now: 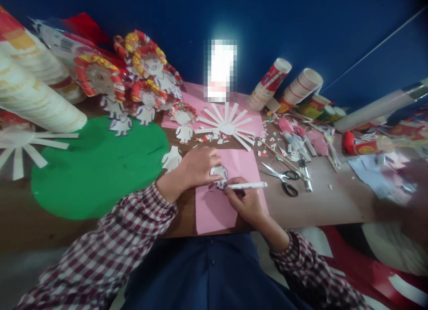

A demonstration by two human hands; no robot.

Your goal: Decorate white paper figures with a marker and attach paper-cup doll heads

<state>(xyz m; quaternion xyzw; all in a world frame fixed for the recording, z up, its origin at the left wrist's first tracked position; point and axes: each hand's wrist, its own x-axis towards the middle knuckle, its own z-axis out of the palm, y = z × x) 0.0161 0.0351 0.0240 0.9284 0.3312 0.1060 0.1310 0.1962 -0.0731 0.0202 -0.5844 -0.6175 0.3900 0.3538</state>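
My left hand (197, 166) presses a small white paper cut-out (219, 172) down onto a pink sheet (217, 203) near the table's front edge, fingers curled over it. My right hand (245, 202) grips a white marker pen (245, 185), held almost level, with its tip touching the cut-out's lower edge. Both sleeves are red-and-white checked.
Black-handled scissors (284, 178) lie just right of the pink sheet among paper scraps. A green paper circle (96, 167) lies at the left. Finished paper dolls (147, 91), a white paper sunburst (227, 123), stacked paper cups (270, 80) and glue tubes (294, 136) crowd the back.
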